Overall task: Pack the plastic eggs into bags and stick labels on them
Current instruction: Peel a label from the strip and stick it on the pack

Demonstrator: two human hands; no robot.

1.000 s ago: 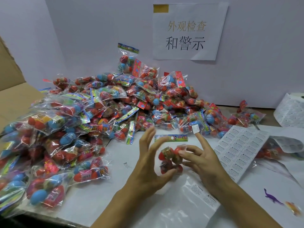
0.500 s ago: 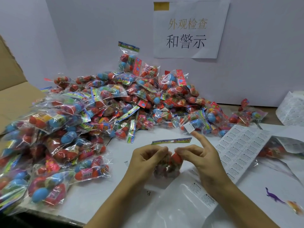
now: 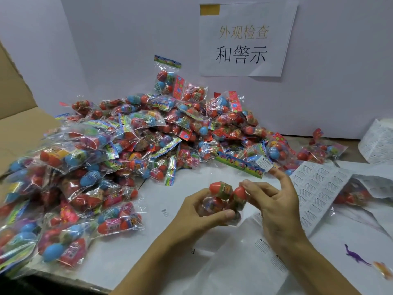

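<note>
A clear bag of red plastic eggs point(image 3: 223, 195) with a colourful header strip point(image 3: 240, 165) is held above the white table. My left hand point(image 3: 202, 211) grips the bag's lower part, thumb across the front. From the right, my right hand point(image 3: 274, 201) pinches the bag at an egg with thumb and middle fingers. Its raised index finger carries a small white label point(image 3: 264, 162) stuck to the tip. A sheet of white labels point(image 3: 319, 188) lies just right of my hands.
A big heap of packed egg bags point(image 3: 127, 150) covers the left and back of the table. A cardboard box flap point(image 3: 19, 124) stands far left. Clear bags point(image 3: 244, 262) lie under my wrists. A purple toy dinosaur point(image 3: 355, 257) lies at the right, a label roll point(image 3: 378, 143) behind.
My hands closed together on the egg bag, dipped toward the table, then lifted it again and tilted it. The header strip now slants up behind the label finger.
</note>
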